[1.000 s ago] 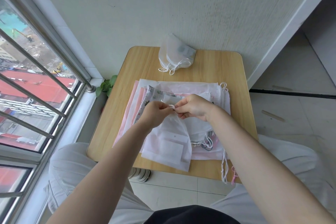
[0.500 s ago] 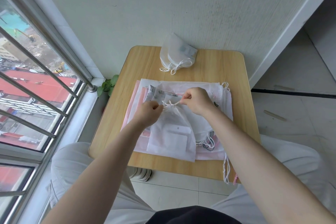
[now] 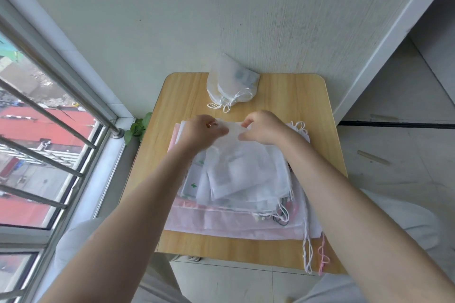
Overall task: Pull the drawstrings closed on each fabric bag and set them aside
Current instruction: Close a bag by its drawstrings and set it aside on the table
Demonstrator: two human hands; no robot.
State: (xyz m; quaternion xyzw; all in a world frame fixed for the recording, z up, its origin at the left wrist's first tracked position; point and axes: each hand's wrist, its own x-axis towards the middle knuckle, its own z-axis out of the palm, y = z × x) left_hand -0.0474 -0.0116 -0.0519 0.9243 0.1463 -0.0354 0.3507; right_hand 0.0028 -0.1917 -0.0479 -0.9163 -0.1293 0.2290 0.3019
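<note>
A light wooden tabletop [image 3: 290,110] with rounded corners carries a flat stack of fabric bags [image 3: 236,219], pink at the bottom. Beyond the stack, against the wall, lies a small pile of cinched white bags [image 3: 231,83].

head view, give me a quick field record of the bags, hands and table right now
surface: light wooden table against a pale wall
finished bags: cinched white translucent drawstring bags at the table's far edge, cords knotted toward the person
working pile: flat stack of white and pink fabric bags mid-table
current bag: thin white fabric bag on top of the stack
left hand: pinching the bag's top edge
right hand: pinching the same edge
loose cords: white and pink drawstrings hanging off the near right edge
</note>
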